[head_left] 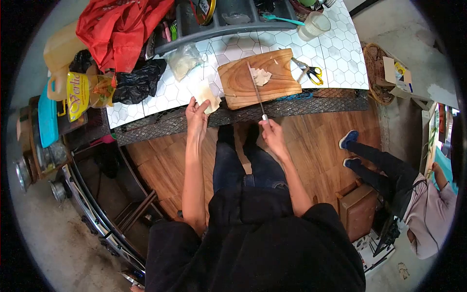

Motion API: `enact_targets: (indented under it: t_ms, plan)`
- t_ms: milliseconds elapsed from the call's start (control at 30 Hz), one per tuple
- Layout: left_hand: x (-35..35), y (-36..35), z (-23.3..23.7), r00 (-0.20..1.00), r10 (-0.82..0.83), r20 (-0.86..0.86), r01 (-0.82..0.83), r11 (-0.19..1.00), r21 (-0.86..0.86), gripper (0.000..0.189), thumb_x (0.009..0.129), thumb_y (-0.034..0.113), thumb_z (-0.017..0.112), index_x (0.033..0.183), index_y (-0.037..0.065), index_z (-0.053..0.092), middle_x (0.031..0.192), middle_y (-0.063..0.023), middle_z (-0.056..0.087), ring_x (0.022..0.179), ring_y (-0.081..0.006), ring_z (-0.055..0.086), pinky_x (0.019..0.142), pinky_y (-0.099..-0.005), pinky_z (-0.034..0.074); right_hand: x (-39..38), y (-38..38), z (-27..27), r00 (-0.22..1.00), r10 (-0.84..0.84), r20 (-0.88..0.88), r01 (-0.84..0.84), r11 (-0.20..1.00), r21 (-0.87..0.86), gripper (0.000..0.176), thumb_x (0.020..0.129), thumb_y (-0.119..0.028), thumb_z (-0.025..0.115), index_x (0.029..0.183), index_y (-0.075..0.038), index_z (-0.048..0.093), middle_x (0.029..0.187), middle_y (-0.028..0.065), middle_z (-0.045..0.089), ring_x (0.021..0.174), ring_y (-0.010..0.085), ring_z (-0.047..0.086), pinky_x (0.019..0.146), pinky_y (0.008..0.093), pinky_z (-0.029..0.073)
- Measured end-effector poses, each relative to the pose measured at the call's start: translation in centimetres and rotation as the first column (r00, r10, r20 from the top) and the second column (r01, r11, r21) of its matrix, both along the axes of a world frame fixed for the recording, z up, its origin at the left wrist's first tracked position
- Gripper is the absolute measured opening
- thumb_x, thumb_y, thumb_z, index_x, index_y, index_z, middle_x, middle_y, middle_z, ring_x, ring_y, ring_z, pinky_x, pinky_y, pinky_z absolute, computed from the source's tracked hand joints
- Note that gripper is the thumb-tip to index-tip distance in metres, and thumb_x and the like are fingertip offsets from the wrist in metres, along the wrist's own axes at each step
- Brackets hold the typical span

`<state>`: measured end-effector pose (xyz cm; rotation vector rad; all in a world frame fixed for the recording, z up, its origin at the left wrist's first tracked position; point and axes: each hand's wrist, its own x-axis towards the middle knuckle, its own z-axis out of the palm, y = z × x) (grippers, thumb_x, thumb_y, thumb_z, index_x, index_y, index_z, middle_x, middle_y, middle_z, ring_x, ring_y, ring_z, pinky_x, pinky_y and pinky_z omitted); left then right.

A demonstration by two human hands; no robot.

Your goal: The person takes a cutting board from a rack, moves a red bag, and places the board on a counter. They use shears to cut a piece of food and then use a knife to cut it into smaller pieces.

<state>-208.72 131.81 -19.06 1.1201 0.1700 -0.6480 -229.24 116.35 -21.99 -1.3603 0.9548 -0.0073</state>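
My left hand (196, 117) is closed on a pale, flat, thin piece of food (206, 93), held just left of the wooden cutting board (277, 86); its exact kind I cannot make out. In my right hand (273, 135) is the white handle of a knife (257, 91). Its long blade reaches up across the board, beside a small pile of pale cut pieces (261, 77). Small scraps lie elsewhere on the wood. Scissors (311, 73) with yellow and black handles rest against the board's right end. A clear plastic bag (184, 62) with whitish contents sits left of the board.
A dark grey tray (219, 33) stands at the back of the tiled table (345, 61), with a clear cup (314, 27) at its right. Red (121, 29) and black bags (138, 82) crowd the left. Another person (430, 209) sits at right, legs stretched toward the table.
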Motion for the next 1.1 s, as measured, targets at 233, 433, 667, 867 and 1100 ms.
enact_targets:
  t_ms: [233, 433, 667, 867, 1100]
  plan:
    - [-0.1, 0.3, -2.9, 1.000, -0.011, -0.020, 0.013, 0.991, 0.132, 0.025, 0.088, 0.005, 0.053, 0.112, -0.001, 0.054, 0.096, -0.0068, 0.062, 0.086, -0.0167, 0.060, 0.078, -0.0294, 0.049, -0.3, -2.8, 1.1, 0.999, -0.046, 0.003, 0.046, 0.999, -0.007, 0.035, 0.102, -0.034, 0.049, 0.107, -0.003, 0.063, 0.060, -0.0047, 0.045, 0.049, 0.0039, 0.039, 0.045, 0.0221, 0.030]
    - [0.4, 0.2, -2.5, 0.979, -0.132, -0.158, 0.154, 0.979, 0.132, 0.037, 0.097, 0.040, 0.046, 0.087, 0.005, 0.055, 0.065, -0.0001, 0.045, 0.059, -0.0147, 0.045, 0.057, -0.0303, 0.039, -1.2, -2.4, 2.0, 0.996, 0.093, 0.008, -0.093, 0.996, 0.016, 0.030, 0.100, -0.030, 0.052, 0.098, -0.002, 0.064, 0.062, -0.0046, 0.043, 0.056, 0.0057, 0.040, 0.050, 0.0247, 0.032]
    - [1.2, -0.9, -1.9, 0.950, -0.279, -0.142, 0.312, 0.884, 0.347, 0.047, 0.103, 0.035, 0.039, 0.089, -0.003, 0.062, 0.052, 0.0026, 0.032, 0.047, -0.0105, 0.033, 0.048, -0.0289, 0.032, -2.4, -4.4, 1.7, 1.000, -0.003, 0.002, 0.003, 1.000, -0.018, 0.032, 0.100, -0.031, 0.053, 0.103, -0.001, 0.063, 0.061, -0.0045, 0.043, 0.054, 0.0050, 0.038, 0.048, 0.0242, 0.030]
    - [1.6, -2.2, -2.3, 0.884, -0.412, -0.221, 0.467, 0.798, 0.380, 0.036, 0.101, 0.028, 0.044, 0.101, -0.002, 0.064, 0.059, 0.0004, 0.043, 0.048, -0.0101, 0.040, 0.047, -0.0268, 0.041, -0.3, -3.3, 1.4, 0.998, 0.024, 0.064, -0.029, 0.997, 0.070, 0.034, 0.100, -0.032, 0.051, 0.104, -0.001, 0.064, 0.060, -0.0034, 0.045, 0.053, 0.0059, 0.041, 0.048, 0.0245, 0.031]
    - [1.6, -2.6, -2.4, 0.904, -0.403, -0.141, 0.423, 0.798, 0.429, 0.030, 0.098, 0.024, 0.057, 0.110, -0.003, 0.063, 0.087, -0.0068, 0.066, 0.066, -0.0106, 0.059, 0.054, -0.0247, 0.049, -1.2, -2.8, -0.5, 0.999, 0.011, 0.039, -0.016, 0.990, 0.140, 0.030, 0.101, -0.031, 0.051, 0.107, -0.004, 0.062, 0.061, -0.0044, 0.045, 0.048, 0.0035, 0.037, 0.042, 0.0214, 0.028]
